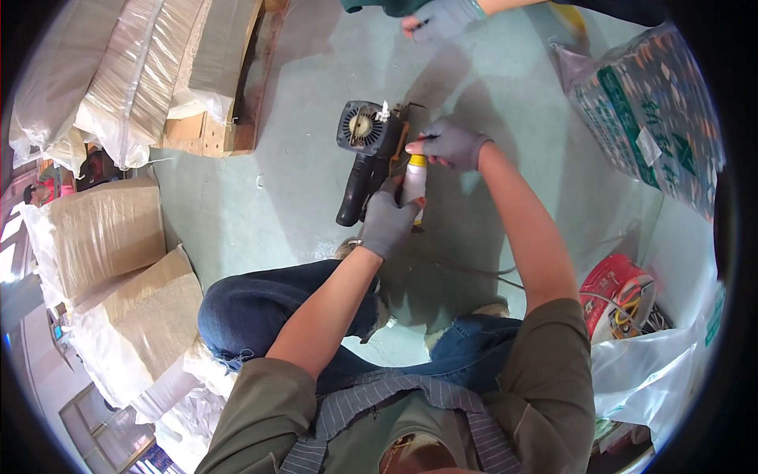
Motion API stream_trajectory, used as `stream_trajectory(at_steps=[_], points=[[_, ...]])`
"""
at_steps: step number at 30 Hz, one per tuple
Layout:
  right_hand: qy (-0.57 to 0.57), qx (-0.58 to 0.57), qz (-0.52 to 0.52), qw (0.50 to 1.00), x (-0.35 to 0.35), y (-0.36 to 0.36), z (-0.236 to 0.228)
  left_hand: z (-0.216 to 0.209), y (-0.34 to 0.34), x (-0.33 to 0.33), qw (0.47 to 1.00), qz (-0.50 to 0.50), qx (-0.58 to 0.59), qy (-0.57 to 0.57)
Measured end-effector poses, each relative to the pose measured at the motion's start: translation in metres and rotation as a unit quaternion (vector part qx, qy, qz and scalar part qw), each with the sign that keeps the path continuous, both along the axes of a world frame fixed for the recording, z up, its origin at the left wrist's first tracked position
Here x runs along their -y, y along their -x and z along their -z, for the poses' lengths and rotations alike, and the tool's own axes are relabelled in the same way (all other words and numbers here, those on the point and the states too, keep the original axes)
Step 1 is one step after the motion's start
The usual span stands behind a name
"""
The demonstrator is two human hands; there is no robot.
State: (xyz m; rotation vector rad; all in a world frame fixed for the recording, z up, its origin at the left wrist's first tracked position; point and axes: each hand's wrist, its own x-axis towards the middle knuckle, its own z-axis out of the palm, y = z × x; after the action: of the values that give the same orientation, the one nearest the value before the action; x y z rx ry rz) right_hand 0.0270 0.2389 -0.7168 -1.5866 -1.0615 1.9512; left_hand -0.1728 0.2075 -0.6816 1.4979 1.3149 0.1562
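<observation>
My left hand [385, 224], in a grey glove with bare fingertips, is closed around a small white bottle [414, 183]. The bottle stands roughly upright against the side of a black power tool [369, 144] with a round vented motor cover, a long black handle and orange side parts. My right hand [459, 148], gloved the same way, has its thumb and fingers drawn together right at the bottle's yellow cap [418, 160]. Whether those fingers grip the cap or just touch it is hard to make out. The tool rests on the green floor [292, 158], handle toward me.
Plastic-wrapped stacks of sheets [118, 229] stand at left, with a wooden pallet [213, 134] behind them. Another person's gloved hand [442, 19] reaches in at the top. A printed wrapped bundle [647, 118] and a red tub [616, 292] holding cables are at right. A cord [474, 269] crosses the floor.
</observation>
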Motion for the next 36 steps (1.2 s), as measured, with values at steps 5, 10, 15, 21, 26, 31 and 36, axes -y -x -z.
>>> stream_trajectory(at_steps=[5, 10, 15, 21, 26, 31, 36], points=[[-0.015, 0.001, 0.015, 1.0, 0.002, -0.001, 0.005, 0.011, 0.005, -0.004, 1.0, 0.016, 0.011, -0.003], [-0.011, -0.003, 0.081, 0.997, 0.013, 0.014, 0.011, 0.002, 0.007, -0.013, 0.99, 0.076, -0.107, -0.05], [-0.042, 0.029, 0.104, 0.993, 0.026, 0.011, 0.009, -0.035, 0.003, -0.026, 0.907, 0.027, -0.107, -0.405], [-0.052, 0.003, 0.197, 0.979, 0.027, 0.036, -0.006, -0.006, 0.029, -0.078, 0.987, -0.055, -0.056, 0.139], [-0.107, 0.039, 0.213, 0.97, 0.043, 0.018, 0.001, 0.002, 0.008, -0.051, 0.988, -0.103, 0.06, 0.098], [-0.359, 0.211, 0.244, 0.876, 0.06, 0.003, -0.034, 0.044, -0.005, -0.06, 0.974, -0.032, 0.106, -0.197], [-0.352, 0.305, 0.246, 0.85, 0.097, 0.002, -0.03, 0.039, -0.043, -0.044, 0.831, 0.188, 0.02, -0.524]])
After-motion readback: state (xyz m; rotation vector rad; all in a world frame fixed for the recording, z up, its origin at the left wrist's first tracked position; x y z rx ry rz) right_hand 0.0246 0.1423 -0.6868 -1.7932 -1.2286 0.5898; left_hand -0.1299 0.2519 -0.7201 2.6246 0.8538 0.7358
